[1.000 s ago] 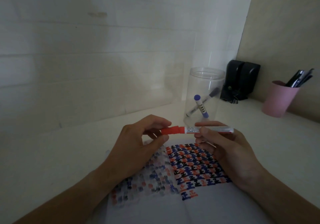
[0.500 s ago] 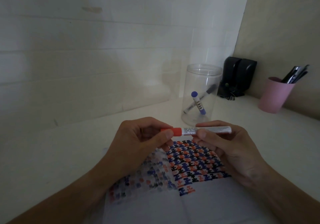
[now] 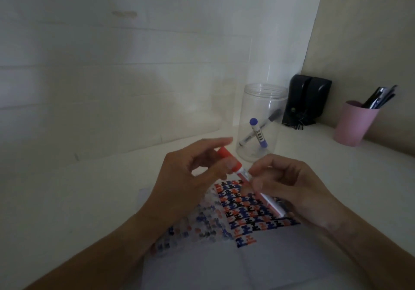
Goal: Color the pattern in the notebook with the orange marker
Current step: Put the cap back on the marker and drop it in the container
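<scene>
An open notebook (image 3: 276, 256) lies on the white desk in front of me, its right page part filled with an orange, blue and black pattern (image 3: 251, 211). Above it I hold the orange marker (image 3: 243, 175), its orange cap (image 3: 71, 160) pointing up and away to the left. My left hand (image 3: 186, 177) pinches the capped end with loosely spread fingers. My right hand (image 3: 289, 188) grips the white barrel, which slants down under the palm. The cap is on the marker.
A clear plastic jar (image 3: 261, 121) holding a blue marker and a black marker stands just beyond my hands. Further right are a black device (image 3: 307, 100) in the corner and a pink cup (image 3: 353, 123) with pens. Walls close the desk at the back and right.
The marker has swung from level to slanted, cap end raised and away from me. My left fingers have loosened around the cap and my right hand has dropped closer to the page.
</scene>
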The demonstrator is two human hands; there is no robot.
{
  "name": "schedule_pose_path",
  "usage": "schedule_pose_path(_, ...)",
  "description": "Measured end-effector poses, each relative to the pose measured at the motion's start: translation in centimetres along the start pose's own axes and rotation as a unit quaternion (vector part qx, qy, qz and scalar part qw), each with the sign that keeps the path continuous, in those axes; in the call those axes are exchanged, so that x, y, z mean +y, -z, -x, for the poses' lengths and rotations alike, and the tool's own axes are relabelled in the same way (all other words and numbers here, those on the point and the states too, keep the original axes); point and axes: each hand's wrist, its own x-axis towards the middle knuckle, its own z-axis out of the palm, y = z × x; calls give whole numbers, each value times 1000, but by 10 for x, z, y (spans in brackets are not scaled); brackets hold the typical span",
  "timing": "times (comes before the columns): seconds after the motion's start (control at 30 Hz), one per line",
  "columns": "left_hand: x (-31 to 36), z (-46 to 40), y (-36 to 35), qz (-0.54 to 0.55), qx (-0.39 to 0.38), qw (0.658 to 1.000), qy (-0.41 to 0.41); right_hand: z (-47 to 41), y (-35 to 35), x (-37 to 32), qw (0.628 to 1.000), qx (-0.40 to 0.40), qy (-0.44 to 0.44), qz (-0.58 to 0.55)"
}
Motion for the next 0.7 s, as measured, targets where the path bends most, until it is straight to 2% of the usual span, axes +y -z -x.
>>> schedule_pose_path(0.07, 2, -5, 0, -17, -12, 1000, -4, -4, 4, -6, 999, 18, -8, -45)
schedule_pose_path(0.17, -7, 2, 10, -120, -20, 992, -24, -9, 0, 6, 992, 40, -46, -108)
schedule_pose_path(0.3, -19, 17, 23, -179, -23, 984, -8, -14, -15, 24, 980, 57, -79, -172)
schedule_pose_path(0.7, -29, 20, 26, -203, -17, 979, -14, -15, -14, 29, 980, 97, -57, -163)
